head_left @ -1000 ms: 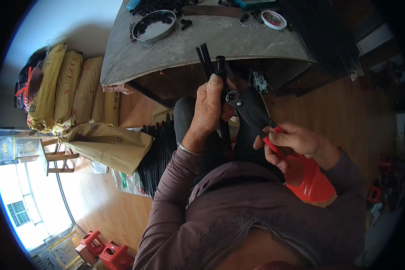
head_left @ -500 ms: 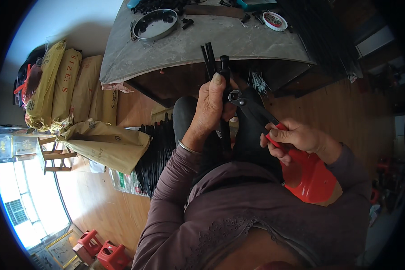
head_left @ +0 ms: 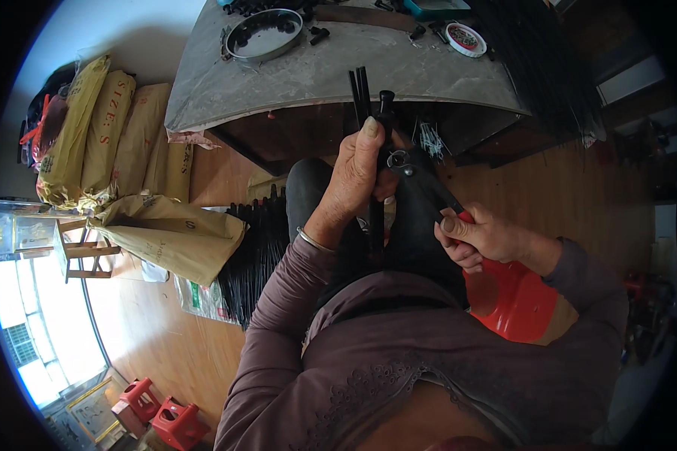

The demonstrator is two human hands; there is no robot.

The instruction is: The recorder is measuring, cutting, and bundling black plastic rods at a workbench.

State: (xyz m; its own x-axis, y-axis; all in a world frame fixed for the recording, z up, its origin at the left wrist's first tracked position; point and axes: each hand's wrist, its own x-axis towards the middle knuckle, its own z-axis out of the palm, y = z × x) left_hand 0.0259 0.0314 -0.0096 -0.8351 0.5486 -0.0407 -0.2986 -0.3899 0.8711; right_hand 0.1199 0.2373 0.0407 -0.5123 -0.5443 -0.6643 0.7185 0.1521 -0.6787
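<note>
My left hand (head_left: 353,171) is wrapped round a black shaft (head_left: 386,105) with a knobbed top, its thumb lying along the shaft. Several thin black rods (head_left: 359,89) stick up beside it from the same fist. My right hand (head_left: 489,234) grips a pair of pincers (head_left: 432,188) by its red handles, mostly hidden in the fingers. The rounded jaws of the pincers are right beside the shaft, close to my left fingers. What lies between the jaws is too small to make out.
A grey stone-look table (head_left: 331,79) stands ahead, bearing a round metal tray (head_left: 265,54), a white-rimmed dish (head_left: 466,40) and black parts. Long black rods (head_left: 538,56) lie at its right. Bundled rods (head_left: 256,259) and sacks (head_left: 169,237) are at left, red stools (head_left: 179,422) lower left.
My right hand has closed further on the pincer handles, drawing them together. Both hands with the shaft and pincers sit slightly farther right in view.
</note>
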